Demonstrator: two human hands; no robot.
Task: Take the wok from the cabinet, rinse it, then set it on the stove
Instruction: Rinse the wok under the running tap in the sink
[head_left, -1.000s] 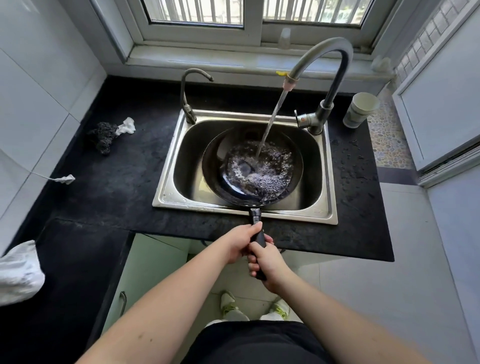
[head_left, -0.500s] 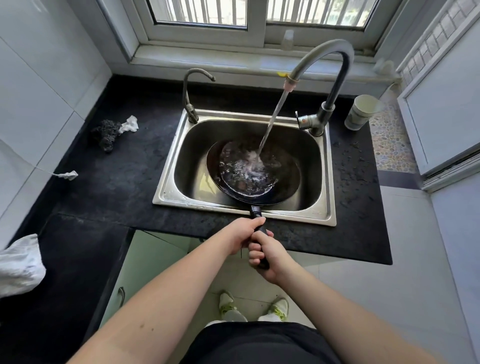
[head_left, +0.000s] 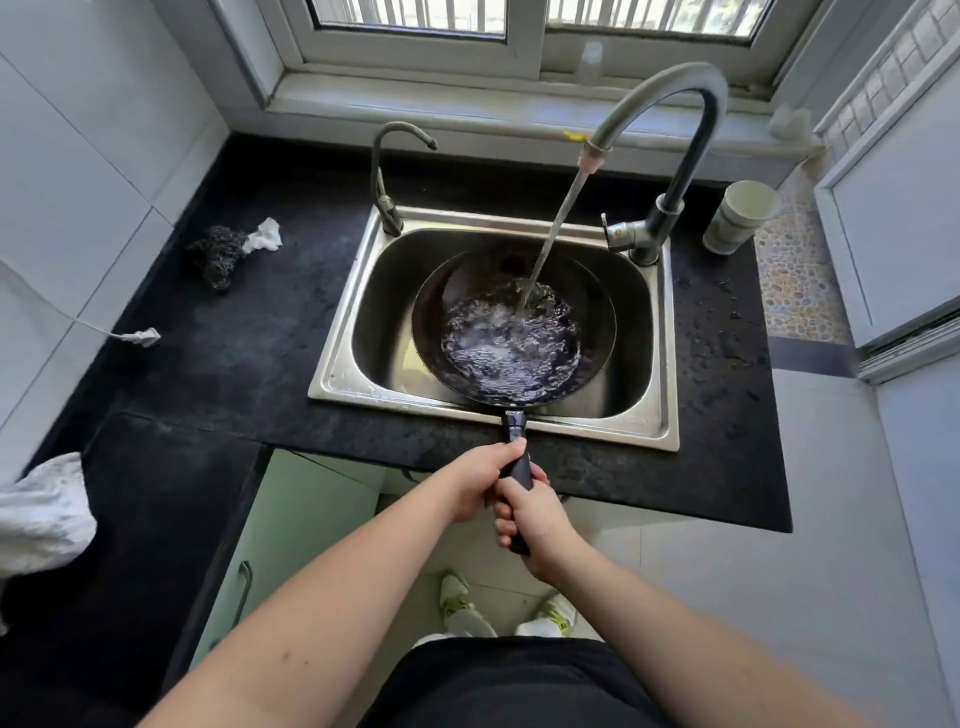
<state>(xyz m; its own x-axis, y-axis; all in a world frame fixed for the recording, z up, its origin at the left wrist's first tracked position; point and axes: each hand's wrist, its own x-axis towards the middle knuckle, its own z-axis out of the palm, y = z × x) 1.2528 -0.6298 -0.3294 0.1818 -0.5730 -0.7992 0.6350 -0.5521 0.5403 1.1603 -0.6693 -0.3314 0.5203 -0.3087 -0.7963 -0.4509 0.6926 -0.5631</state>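
Gripping the black handle, your left hand (head_left: 480, 480) and right hand (head_left: 535, 525) both clench around it, left ahead of right. You hold the round dark metal wok (head_left: 514, 327) inside the stainless steel sink (head_left: 343, 332), water from the tall curved grey faucet (head_left: 670, 156) pooling in its bowl.

Black wok (head_left: 597, 291), speckled black countertop (head_left: 249, 332)

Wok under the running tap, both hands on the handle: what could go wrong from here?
1. The wok holds pooled water; lifted level, it could slosh onto the countertop or floor.
2. The left hand and right hand grip only the handle, so the weight may tip the wok.
3. The faucet runs; splashes likely.
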